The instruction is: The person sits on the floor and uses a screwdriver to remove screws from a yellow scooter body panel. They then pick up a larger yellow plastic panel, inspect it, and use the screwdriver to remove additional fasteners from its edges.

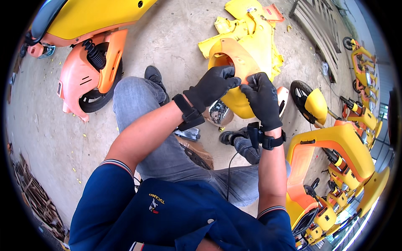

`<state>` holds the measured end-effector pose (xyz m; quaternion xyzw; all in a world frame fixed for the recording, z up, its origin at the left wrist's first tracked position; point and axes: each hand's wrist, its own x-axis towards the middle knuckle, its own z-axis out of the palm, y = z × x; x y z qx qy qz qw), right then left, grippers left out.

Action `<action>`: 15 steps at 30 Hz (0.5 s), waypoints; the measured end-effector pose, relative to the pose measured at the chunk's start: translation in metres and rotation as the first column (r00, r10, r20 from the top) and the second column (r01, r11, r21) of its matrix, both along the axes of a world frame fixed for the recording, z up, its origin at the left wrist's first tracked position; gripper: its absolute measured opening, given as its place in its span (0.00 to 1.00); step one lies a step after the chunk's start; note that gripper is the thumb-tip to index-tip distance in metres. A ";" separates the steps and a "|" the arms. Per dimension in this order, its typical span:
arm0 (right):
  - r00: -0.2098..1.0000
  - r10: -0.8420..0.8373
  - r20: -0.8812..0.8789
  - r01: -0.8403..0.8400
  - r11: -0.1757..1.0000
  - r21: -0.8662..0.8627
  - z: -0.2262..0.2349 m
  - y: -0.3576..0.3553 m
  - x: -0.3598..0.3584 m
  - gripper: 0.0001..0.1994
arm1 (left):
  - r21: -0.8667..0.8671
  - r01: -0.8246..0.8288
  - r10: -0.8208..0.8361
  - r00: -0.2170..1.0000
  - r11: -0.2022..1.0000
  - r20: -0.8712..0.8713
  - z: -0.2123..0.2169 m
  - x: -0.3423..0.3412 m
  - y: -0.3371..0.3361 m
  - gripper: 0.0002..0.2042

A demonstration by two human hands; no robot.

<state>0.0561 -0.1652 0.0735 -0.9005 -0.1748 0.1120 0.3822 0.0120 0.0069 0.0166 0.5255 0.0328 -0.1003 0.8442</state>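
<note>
In front of me is a curved scooter body panel, orange on its upper part and yellow below, with a round opening at its left side. My left hand, in a black glove, pinches the panel's edge with thumb and fingers together. My right hand, gloved as well, is closed on the same edge a little to the right. The two sets of fingertips nearly meet. Anything small between them is hidden by the gloves. Under the panel, a box with small dark parts shows between my wrists.
Yellow plastic panels are piled beyond my hands. An orange rear fender with wheel belongs to a scooter on the left. More yellow scooters line the right side. Cardboard lies between my legs; wooden slats stand far right.
</note>
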 end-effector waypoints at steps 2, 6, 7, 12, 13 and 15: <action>1.000 0.011 0.023 -0.011 1.000 -0.004 -0.002 -0.002 0.000 0.11 | -0.015 0.001 -0.001 1.000 1.000 -0.003 -0.001 0.000 -0.001 0.17; 1.000 0.004 -0.029 -0.004 1.000 -0.029 0.003 0.002 -0.001 0.09 | 0.019 0.010 -0.010 1.000 1.000 0.001 -0.003 0.000 0.000 0.16; 0.998 -0.002 -0.057 0.000 0.999 -0.038 0.005 0.003 -0.001 0.08 | 0.038 0.015 -0.015 1.000 0.999 0.001 -0.004 0.000 0.001 0.16; 0.996 -0.024 -0.084 0.020 0.999 -0.042 0.004 0.005 -0.001 0.07 | 0.050 0.000 -0.001 1.000 0.999 0.023 -0.002 0.000 0.001 0.15; 0.994 -0.035 -0.106 0.029 0.998 -0.051 0.005 0.005 -0.001 0.06 | 0.036 -0.001 0.000 1.000 0.999 0.023 -0.003 0.000 0.000 0.15; 0.998 -0.014 -0.063 0.010 0.999 -0.053 0.002 0.004 0.000 0.06 | 0.049 -0.006 0.004 0.999 0.999 0.034 -0.004 0.000 0.000 0.15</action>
